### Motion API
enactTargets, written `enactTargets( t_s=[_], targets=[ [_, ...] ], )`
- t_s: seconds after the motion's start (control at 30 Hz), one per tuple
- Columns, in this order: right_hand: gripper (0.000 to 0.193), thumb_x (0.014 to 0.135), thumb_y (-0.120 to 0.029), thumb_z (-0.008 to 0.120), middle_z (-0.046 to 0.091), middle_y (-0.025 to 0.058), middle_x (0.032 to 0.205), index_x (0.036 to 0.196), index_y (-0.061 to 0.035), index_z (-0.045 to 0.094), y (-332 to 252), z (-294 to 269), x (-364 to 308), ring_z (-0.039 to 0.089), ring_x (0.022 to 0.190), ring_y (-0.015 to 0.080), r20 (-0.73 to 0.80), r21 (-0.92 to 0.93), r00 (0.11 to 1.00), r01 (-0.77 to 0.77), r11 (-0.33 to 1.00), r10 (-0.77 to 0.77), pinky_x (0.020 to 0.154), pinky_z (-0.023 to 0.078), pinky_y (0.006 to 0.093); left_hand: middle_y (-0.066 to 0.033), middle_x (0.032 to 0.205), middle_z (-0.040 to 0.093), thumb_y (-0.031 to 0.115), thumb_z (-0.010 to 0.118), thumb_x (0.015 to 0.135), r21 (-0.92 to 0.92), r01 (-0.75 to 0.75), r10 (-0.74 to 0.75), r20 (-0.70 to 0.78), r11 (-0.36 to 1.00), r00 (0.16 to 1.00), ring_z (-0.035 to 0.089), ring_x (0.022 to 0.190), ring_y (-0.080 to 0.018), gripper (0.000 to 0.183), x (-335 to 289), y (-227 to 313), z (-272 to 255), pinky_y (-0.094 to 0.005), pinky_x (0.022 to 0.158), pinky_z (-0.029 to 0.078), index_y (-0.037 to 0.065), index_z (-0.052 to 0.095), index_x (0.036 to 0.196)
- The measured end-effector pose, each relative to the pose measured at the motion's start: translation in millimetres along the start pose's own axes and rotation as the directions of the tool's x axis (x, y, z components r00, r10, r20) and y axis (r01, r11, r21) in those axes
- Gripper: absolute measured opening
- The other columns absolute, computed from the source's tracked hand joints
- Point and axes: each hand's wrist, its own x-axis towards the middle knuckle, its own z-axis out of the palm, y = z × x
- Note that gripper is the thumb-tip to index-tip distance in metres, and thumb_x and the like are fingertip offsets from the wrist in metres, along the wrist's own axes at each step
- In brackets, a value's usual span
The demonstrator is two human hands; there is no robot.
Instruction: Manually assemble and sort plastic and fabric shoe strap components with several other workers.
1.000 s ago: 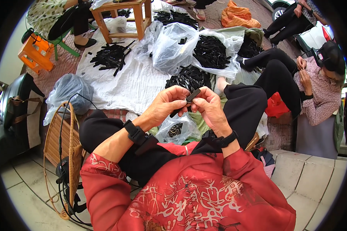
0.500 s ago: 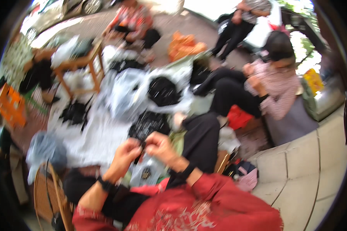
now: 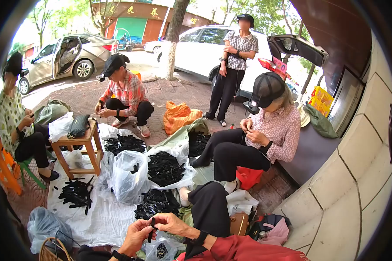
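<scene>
Between my two hands a short black strip [image 3: 151,230] stands nearly upright. My left hand [image 3: 136,237] pinches it from the left, and the fingers of my right hand [image 3: 173,224] close on it from the other side. Just beyond them lies a heap of black strips [image 3: 156,204]. Under my hands, partly covered by them, is a clear plastic bag [image 3: 154,248] with a few dark pieces inside. Farther off, another pile of black strips [image 3: 165,168] rests on white plastic, next to a translucent bag [image 3: 130,178].
A white sheet [image 3: 104,222] covers the ground, with loose strips [image 3: 76,193] near a wooden stool [image 3: 76,141]. Co-workers sit around it: one in pink [image 3: 276,130], one in plaid [image 3: 130,93], one in dots [image 3: 11,108]. A tiled wall [image 3: 335,204] runs along my right.
My view has tilted up, so my hands now sit lower in the picture and the street shows. Both hands stay together, and the strip between them is now clearly visible.
</scene>
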Motion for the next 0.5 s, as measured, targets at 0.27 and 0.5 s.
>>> enactTargets(
  t_s=[0.27, 0.5],
  targets=[
    [0.018, 0.080, -0.006, 0.050, 0.057, 0.0007, 0.075, 0.097, -0.0013, 0.051, 1.0, 9.7, -3.0, 0.050, 0.067, 0.0051, 0.068, -0.016, 0.997, 0.023, 1.000, -0.022, 0.059, 0.039, 0.0186, -0.0107, 0.076, 0.059, 0.001, 0.052, 0.078, -0.010, -0.082, 0.082, 0.008, 0.997, 0.997, 0.057, 0.063, -0.0161, 0.013, -8.0, -1.1, -3.6, -0.0281, 0.060, 0.049, -0.001, 0.048, 0.090],
    [0.016, 0.077, -0.006, 0.053, 0.055, 0.0028, 0.075, 0.091, 0.0029, 0.053, -6.3, 9.6, -8.3, 0.053, 0.065, 0.0084, 0.018, -0.201, 0.987, 0.161, 0.966, -0.161, 0.059, 0.044, 0.0228, -0.0010, 0.075, 0.052, 0.007, 0.054, 0.078, 0.260, -0.137, 0.136, 0.023, 0.956, 0.990, 0.049, 0.068, -0.0080, 0.007, -5.8, -14.6, -7.2, -0.0211, 0.061, 0.041, 0.002, 0.053, 0.082]
  ],
)
